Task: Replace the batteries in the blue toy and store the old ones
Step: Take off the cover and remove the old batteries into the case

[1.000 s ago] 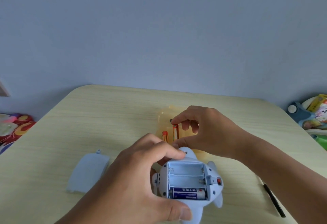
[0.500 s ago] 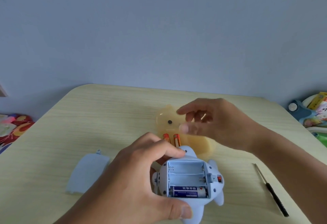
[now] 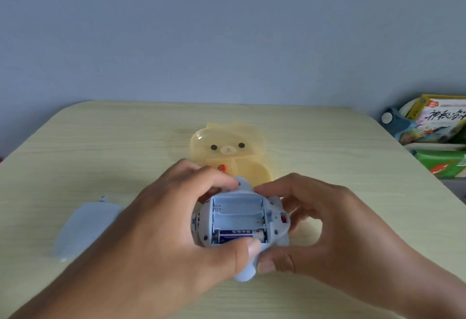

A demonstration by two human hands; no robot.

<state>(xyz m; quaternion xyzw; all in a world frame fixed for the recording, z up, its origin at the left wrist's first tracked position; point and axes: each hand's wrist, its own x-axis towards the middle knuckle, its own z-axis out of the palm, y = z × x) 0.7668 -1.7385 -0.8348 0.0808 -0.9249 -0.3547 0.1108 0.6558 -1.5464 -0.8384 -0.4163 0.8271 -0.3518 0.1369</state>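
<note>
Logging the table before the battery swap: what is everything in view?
blue toy: 1, pale blue, table centre, compartment open
battery in toy: 1, dark blue, nearest slot
orange batteries: at least 1 showing, in case tray
bear-shaped case: 1, translucent yellow, open, behind toy
battery cover: 1, pale blue, table, left of toy
table: 1, light wood
books and packets: several, multicoloured, far right
left hand: 1, grips toy's left side
right hand: 1, holds toy's right side

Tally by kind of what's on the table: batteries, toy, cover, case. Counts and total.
Blue battery, in the toy's nearest slot: 1
Orange batteries, in the case: 2
Blue toy: 1
Battery cover: 1
Bear case: 1
Total: 6
</note>
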